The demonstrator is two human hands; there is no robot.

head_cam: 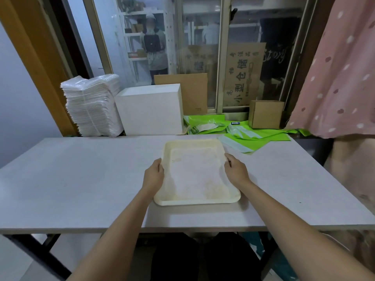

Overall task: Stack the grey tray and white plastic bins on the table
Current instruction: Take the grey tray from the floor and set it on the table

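On the table a cream tray lies flat near the front edge, the left hand and right hand curled over its side rims, seemingly to lift or square it level

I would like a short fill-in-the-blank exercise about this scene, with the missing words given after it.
1. Both hands hold the cream tray by its two ____ edges.
2. The tray rests on the grey ____.
3. The left hand and the right hand each keep a grip on the tray's ____.
4. Behind the table, the white box stands to the ____ of the stack of white trays.

Missing words: side; table; rim; right
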